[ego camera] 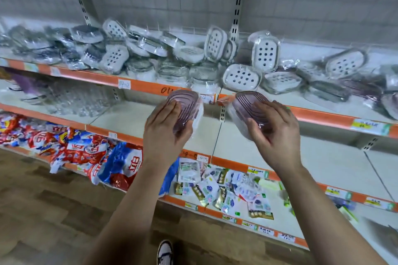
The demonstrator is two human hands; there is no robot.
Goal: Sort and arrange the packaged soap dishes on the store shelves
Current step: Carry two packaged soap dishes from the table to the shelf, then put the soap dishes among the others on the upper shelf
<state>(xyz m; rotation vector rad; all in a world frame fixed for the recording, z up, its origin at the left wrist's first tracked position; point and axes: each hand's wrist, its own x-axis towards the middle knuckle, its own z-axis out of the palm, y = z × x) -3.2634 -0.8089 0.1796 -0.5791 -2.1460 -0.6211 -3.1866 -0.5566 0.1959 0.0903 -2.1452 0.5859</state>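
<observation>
**Two pink dishes in hand, one shelf tier below their pile**

The left hand has its grip clenched around a packaged pink ribbed soap dish, fingers spread over the ribbed face and thumb under the near end. The right hand grasps a second pink soap dish the same way, the wrapper bunched under the palm. Both dishes are tilted, faces toward the camera, and each one's long axis runs up and away from its grip toward the shelf edge, the two leaning slightly toward each other.

Just beyond the fingertips runs the orange shelf edge with its price labels. Above and behind that edge lies the jumbled pile of white perforated soap dishes, with grey ones further to the left and more pink or purple packs far off past the right grip. Directly behind both grips the middle shelf is bare.

The coming move seems to turn on this: the open shelf lies straight ahead of both grips, near and level, while the matching coloured packs lie up and to the right, nearer the right hand. Below the forearms, lower shelves hold detergent bags and small sachets.
</observation>
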